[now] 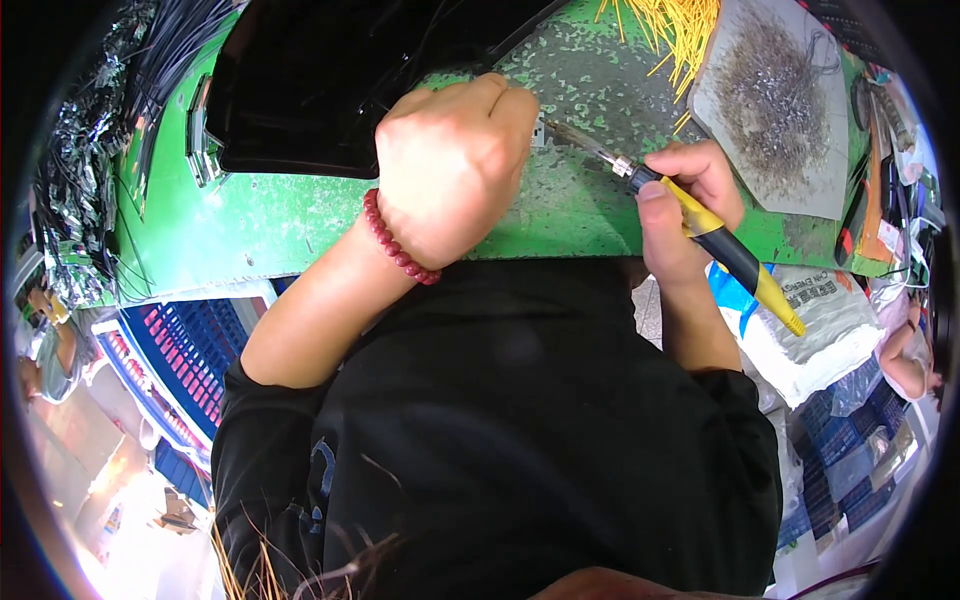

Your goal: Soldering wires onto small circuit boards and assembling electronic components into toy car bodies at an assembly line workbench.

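**Inspector:** Start at the fingers. Right hand [690, 200]?

**Assessor:** Fingers curled together around a soldering iron [700, 225], thumb pressed along its black and yellow grip. The metal tip [575, 140] points left, across to the other hand.

**Inspector:** Left hand [450, 165]?

**Assessor:** Closed into a fist, knuckles up, resting on the green bench [250, 225]. The fingertips are tucked under, so I cannot tell what they pinch. If a workpiece is there, it is hidden beneath the fist, right where the tip arrives.

**Inspector:** Step in hand?

**Assessor:** My judgement: a joint is being soldered, with the tip at or just beside the piece under the left fingers. Contact itself is not visible.

**Inspector:** What does the next move call for?

**Assessor:** A steady left hand and a clean lift of the tip clear of the knuckles, which sit very near it.

**Inspector:** Surroundings?

**Assessor:** A red bead bracelet [398, 245] on the left wrist. A black tray [300, 90] beyond the fist. Yellow wires [675, 30] at the far edge, beside a grey pad [775, 105] covered in metal scraps. Bundled dark cables [90, 150] lie at far left.
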